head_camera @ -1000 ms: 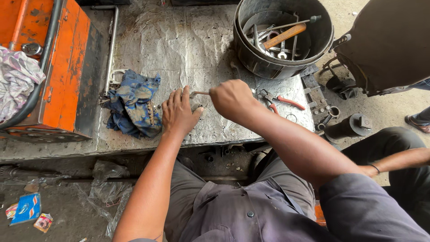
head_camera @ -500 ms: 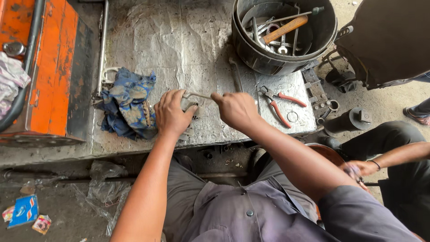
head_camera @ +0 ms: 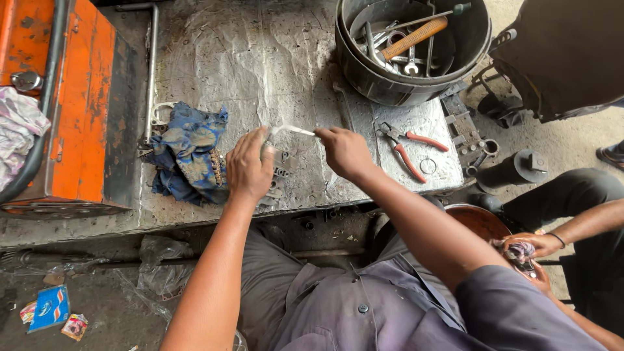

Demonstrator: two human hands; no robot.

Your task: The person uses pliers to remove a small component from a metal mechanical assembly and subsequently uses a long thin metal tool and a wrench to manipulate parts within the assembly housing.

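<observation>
- The left hand (head_camera: 249, 166) lay palm down, fingers curled over a small grey metal part (head_camera: 276, 170) on the table (head_camera: 214, 58), just right of the blue rag (head_camera: 185, 153).
- The right hand (head_camera: 344, 151) was closed around one end of a thin metal rod (head_camera: 292, 130); the rod's far end reached the fingertips of the left hand, above the metal part.
- Whether the rod had entered the part could not be told; the left hand covered the joint.
- Judged from this position, the work on the part was under way and not finished: both hands were engaged, and the part was not set aside.
- Red-handled pliers (head_camera: 409, 146) lay unused on the table, well to the right of the rag, with a small ring (head_camera: 428, 166) just beside them.
- A black bucket (head_camera: 364, 71) of wrenches and a wooden-handled tool stood at the table's far edge, up and right of the rag.
- An orange box (head_camera: 84, 110) stood left of the rag.
- Another person's hands (head_camera: 530, 250) held a small item over a round rust-coloured pan (head_camera: 478, 221), far right of the rag and below the table.
</observation>
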